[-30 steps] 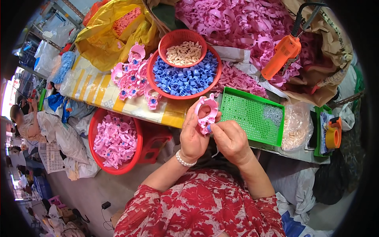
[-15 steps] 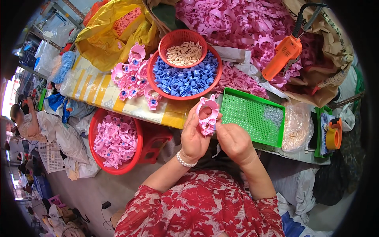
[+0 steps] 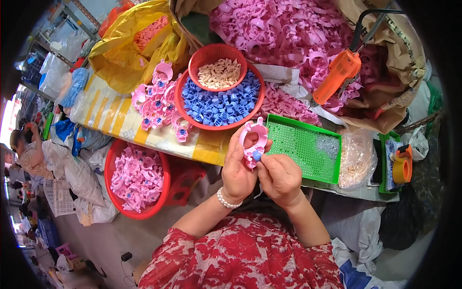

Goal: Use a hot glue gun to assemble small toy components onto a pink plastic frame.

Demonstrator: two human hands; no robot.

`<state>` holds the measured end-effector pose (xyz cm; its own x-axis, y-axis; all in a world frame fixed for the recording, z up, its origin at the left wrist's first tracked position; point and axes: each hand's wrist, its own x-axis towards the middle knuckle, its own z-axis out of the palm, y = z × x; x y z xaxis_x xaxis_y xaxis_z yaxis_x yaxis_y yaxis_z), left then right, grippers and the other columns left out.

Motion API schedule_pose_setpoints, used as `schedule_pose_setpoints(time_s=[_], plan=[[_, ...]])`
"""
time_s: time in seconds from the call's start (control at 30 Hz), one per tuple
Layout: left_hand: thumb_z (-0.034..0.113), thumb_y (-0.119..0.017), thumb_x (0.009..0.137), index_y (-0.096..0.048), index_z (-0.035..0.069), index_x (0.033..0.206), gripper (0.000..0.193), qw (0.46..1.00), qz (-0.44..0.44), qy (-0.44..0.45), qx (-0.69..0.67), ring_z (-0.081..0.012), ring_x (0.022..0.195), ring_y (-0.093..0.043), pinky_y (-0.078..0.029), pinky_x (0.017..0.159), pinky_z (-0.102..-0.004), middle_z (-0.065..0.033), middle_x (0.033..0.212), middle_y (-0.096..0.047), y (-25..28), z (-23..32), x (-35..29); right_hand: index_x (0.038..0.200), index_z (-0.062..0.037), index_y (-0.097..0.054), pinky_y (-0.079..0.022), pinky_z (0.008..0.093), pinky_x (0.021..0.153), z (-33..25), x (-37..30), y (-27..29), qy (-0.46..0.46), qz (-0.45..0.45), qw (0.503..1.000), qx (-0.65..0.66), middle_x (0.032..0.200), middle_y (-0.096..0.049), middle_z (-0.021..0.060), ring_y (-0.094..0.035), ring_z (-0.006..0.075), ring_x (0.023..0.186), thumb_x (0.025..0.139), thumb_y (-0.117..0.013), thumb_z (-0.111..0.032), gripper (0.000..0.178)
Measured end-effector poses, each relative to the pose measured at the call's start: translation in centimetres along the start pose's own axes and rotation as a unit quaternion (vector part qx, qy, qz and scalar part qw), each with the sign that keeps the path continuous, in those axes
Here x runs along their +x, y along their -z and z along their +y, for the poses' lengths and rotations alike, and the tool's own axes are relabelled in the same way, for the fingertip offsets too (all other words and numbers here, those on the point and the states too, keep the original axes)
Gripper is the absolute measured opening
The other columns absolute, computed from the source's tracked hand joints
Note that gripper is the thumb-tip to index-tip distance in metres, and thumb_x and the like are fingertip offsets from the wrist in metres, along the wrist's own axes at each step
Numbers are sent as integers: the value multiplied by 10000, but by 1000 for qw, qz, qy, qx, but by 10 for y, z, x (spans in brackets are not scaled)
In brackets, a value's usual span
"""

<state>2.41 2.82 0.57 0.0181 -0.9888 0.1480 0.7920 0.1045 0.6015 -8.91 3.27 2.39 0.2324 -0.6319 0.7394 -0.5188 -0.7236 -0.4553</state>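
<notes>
My left hand (image 3: 237,176), with a white bead bracelet at the wrist, is closed around a pink plastic part (image 3: 260,130) that has a ring with small ears at its top. The fingers of my right hand (image 3: 282,177) pinch a small blue plastic piece (image 3: 256,155) against the lower end of that part. Whether the blue piece sits inside the part or only touches it, I cannot tell. Left of my hands, several pink parts with blue pieces in them (image 3: 161,101) lie on the table. Beyond my hands is a red basket (image 3: 261,106) of blue pieces.
A smaller red basket (image 3: 193,77) of cream pieces rests on the blue ones. To the right lie a green tray (image 3: 293,144) with small metal bits and a hanging orange electric screwdriver (image 3: 337,77). Below left, a red tub (image 3: 109,185) holds pink parts; a large pink heap (image 3: 284,29) lies behind.
My right fingers have moved slightly left, and the blue piece now shows at the pink part's lower end. The pink part has tilted a little. The whole view has shifted slightly.
</notes>
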Motion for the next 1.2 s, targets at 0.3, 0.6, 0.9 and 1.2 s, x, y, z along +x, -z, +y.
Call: schedule_pose_setpoints(time_s=[0.3, 0.6, 0.9, 1.2], plan=[[293, -301, 993, -315, -13, 1371, 486, 998, -41, -21, 43, -283, 1197, -487, -367, 1032, -412, -191, 1305, -481, -6, 0, 2, 797, -12, -589, -456, 311, 515, 8, 25, 22, -160, -112, 973, 120, 695, -571, 99, -570, 226, 578, 707, -774, -144, 245], [285, -416, 967, -303, -23, 1379, 527, 1000, -23, -17, 7, -234, 1146, -518, -390, 995, -356, -152, 1282, -496, -9, -2, 10, 847, 5, -617, -478, 263, 561, 11, 25, 22, -259, -113, 940, 192, 734, -613, 65, -589, 127, 628, 732, -707, -25, 149], [322, -359, 978, -320, -7, 1368, 511, 998, -26, -38, 39, -303, 1144, -534, -425, 985, -422, -196, 1297, -491, -3, -2, 17, 952, 14, -649, -499, 258, 626, 25, 0, 14, -231, -40, 942, 242, 804, -642, 85, -627, 137, 699, 738, -680, 15, 216], [311, -383, 976, -312, -22, 1367, 519, 999, -22, -27, 21, -289, 1134, -541, -428, 981, -416, -179, 1277, -504, -4, -4, 16, 888, 35, -641, -509, 261, 692, 28, -3, 15, -178, -29, 960, 214, 874, -661, 120, -635, 162, 779, 761, -676, 71, 137]])
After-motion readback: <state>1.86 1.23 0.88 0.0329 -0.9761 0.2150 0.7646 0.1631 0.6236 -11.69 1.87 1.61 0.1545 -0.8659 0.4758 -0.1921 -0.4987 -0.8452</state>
